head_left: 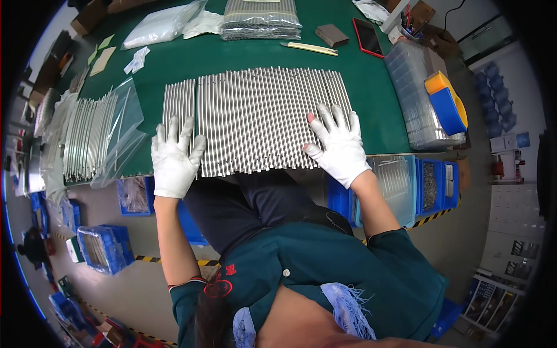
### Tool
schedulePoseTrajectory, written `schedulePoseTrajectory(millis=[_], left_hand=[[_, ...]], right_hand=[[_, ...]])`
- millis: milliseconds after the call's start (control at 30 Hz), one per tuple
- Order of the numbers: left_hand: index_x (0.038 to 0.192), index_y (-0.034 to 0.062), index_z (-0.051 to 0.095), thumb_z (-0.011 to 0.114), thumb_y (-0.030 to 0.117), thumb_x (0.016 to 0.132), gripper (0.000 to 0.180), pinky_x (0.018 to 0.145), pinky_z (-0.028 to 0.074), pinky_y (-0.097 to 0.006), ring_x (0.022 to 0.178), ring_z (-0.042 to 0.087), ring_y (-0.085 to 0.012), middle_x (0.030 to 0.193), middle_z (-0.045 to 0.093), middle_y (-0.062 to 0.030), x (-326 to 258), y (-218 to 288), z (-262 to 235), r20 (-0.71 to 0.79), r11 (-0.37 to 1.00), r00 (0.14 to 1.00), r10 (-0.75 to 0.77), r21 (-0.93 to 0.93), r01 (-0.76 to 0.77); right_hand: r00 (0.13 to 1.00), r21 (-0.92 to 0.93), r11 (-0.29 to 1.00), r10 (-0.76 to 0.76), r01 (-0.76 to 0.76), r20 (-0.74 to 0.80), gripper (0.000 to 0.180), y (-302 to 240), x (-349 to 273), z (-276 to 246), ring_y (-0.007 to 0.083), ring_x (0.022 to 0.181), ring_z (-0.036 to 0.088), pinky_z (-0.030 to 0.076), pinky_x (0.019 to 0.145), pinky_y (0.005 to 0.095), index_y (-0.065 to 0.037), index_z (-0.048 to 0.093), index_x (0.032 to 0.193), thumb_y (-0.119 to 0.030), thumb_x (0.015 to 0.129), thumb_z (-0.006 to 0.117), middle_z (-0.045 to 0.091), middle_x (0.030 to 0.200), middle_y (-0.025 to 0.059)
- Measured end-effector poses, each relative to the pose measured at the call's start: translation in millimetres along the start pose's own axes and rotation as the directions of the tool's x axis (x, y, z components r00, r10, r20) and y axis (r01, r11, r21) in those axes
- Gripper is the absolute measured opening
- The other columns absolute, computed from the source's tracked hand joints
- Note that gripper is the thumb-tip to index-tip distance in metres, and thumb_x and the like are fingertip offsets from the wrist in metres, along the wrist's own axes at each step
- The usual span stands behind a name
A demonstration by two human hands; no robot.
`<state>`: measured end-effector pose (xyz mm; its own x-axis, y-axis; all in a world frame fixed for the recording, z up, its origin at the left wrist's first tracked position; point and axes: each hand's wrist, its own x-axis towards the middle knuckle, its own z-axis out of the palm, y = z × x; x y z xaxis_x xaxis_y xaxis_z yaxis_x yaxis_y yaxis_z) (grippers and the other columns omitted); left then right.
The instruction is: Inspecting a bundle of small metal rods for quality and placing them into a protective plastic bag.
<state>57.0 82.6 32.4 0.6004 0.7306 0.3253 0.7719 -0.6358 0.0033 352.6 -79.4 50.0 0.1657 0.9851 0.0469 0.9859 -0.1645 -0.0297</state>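
A wide row of thin grey metal rods (261, 119) lies side by side on the green table mat (371, 98), reaching to its near edge. A narrower group of the same rods (178, 101) lies just left of it, with a small gap between. My left hand (174, 159), in a white glove, rests flat with fingers spread on the near ends of the narrow group and the row's left edge. My right hand (339, 145), also gloved, lies flat with fingers apart on the right end of the wide row. Neither hand grips anything.
Clear plastic bags with more rods (93, 136) lie at the left. Packed bundles (261, 20), a utility knife (310, 48), a grey block (332, 35) and a red phone (367, 36) sit at the far edge. Clear trays (415, 95) stand right; blue bins (432, 185) sit below.
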Motion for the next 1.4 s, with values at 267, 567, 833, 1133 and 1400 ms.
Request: schedulePoseTrajectory(millis=[267, 567, 833, 1133, 1400], left_hand=[[0.133, 0.0126, 0.05, 0.054, 0.05, 0.088, 0.058, 0.105, 0.028, -0.055, 0.125, 0.042, -0.0435, 0.134, 0.048, -0.0211, -1, 5, 1, 0.07, 0.998, 0.997, -0.026, -0.05, 0.029], [0.129, 0.0245, 0.053, 0.066, 0.055, 0.075, 0.064, 0.104, 0.03, -0.056, 0.12, 0.044, -0.0454, 0.133, 0.048, -0.0185, 13, 135, -11, -0.014, 0.81, 0.896, 0.443, -0.423, -0.407], [0.131, 0.0235, 0.051, 0.06, 0.055, 0.079, 0.061, 0.106, 0.028, -0.055, 0.123, 0.043, -0.0422, 0.132, 0.048, -0.0181, 30, 186, 2, -0.086, 0.611, 0.769, 0.633, -0.555, -0.565], [0.129, 0.0146, 0.052, 0.068, 0.059, 0.069, 0.077, 0.1, 0.033, -0.056, 0.115, 0.048, -0.0441, 0.129, 0.05, -0.0221, -5, 48, -22, 0.007, 0.978, 0.982, 0.189, -0.091, -0.187], [0.128, 0.0152, 0.053, 0.066, 0.062, 0.07, 0.076, 0.102, 0.032, -0.055, 0.119, 0.046, -0.0427, 0.129, 0.051, -0.0198, -5, 86, -15, 0.014, 0.959, 0.978, 0.21, -0.197, -0.203]], right_hand=[[0.983, -0.011, 0.983, 0.185, -0.185, 0.011, 0.065, 73, -19, 9, 0.0334, 0.14, 0.024, 0.014, 0.114, 0.0492, -0.016, 0.034, 0.145, -0.053, 0.091, 0.043, 0.028, 0.151, 0.0136], [0.967, 0.287, 0.937, 0.236, -0.198, -0.101, 0.057, 128, 7, 19, 0.0272, 0.138, 0.029, 0.018, 0.115, 0.0357, -0.014, 0.039, 0.143, -0.045, 0.095, 0.041, 0.035, 0.149, 0.0097], [0.969, 0.204, 0.96, 0.217, -0.19, -0.12, 0.057, 120, 12, 19, 0.0289, 0.138, 0.029, 0.02, 0.115, 0.0372, -0.015, 0.039, 0.142, -0.044, 0.093, 0.046, 0.035, 0.149, 0.0091], [0.964, 0.172, 0.963, 0.231, -0.207, -0.133, 0.058, 122, 9, 18, 0.0319, 0.135, 0.032, 0.021, 0.114, 0.0386, -0.013, 0.041, 0.14, -0.046, 0.093, 0.045, 0.036, 0.148, 0.0104], [0.968, 0.155, 0.971, 0.206, -0.184, -0.142, 0.057, 121, 11, 20, 0.0314, 0.135, 0.033, 0.021, 0.114, 0.0395, -0.011, 0.043, 0.138, -0.045, 0.092, 0.046, 0.037, 0.147, 0.0126]])
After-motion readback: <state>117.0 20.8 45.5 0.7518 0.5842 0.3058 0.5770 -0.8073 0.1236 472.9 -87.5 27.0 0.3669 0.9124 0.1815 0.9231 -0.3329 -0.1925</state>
